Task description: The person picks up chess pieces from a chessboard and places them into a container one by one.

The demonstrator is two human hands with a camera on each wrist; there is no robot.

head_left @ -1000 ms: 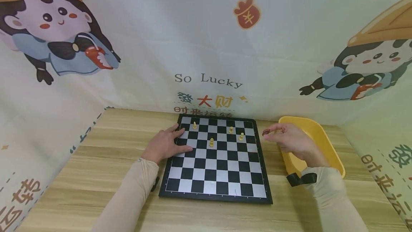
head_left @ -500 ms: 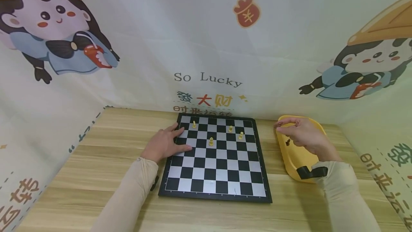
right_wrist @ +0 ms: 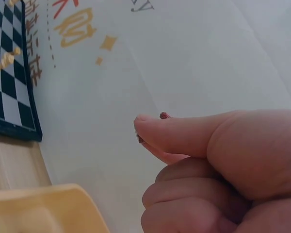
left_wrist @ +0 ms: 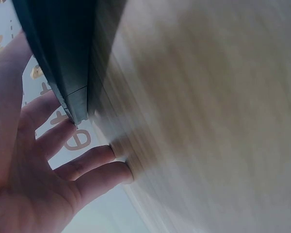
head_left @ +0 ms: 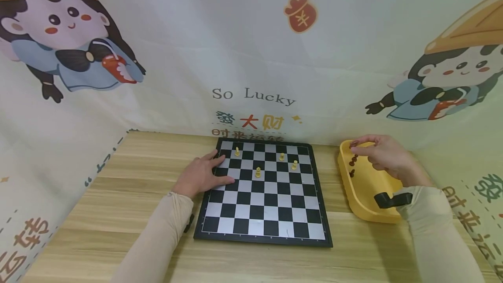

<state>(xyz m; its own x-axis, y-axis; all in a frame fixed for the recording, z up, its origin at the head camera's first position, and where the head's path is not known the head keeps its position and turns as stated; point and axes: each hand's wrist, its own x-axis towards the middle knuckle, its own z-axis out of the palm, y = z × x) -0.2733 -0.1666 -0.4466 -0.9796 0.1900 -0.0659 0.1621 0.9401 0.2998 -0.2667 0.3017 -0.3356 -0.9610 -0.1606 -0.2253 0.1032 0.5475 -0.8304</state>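
My right hand point(head_left: 383, 154) pinches a dark red-brown chess piece point(head_left: 353, 143) between thumb and fingertip, over the far left part of a yellow tray point(head_left: 355, 198). In the right wrist view, the thumb mostly covers that chess piece point(right_wrist: 139, 138), so its kind is hidden. Below it, brown chess pieces point(head_left: 351, 173) lie along the tray's left side. My left hand point(head_left: 202, 174) rests with spread fingers on the left edge of the black-and-white chessboard point(head_left: 263, 213). The left wrist view has its fingers point(left_wrist: 94, 187) around the board's dark side point(left_wrist: 63, 53).
Several cream chess pieces, among them one near the middle point(head_left: 258, 172) and one at the right point(head_left: 294, 165), stand on the board's far half. The wooden table point(head_left: 129, 187) meets a printed cloth backdrop point(head_left: 177, 77) behind. The tray stands right of the board.
My right hand has moved right, from beside the board to over the tray, still pinching the chess piece. Brown pieces inside the tray have come into view. The left hand stays put.
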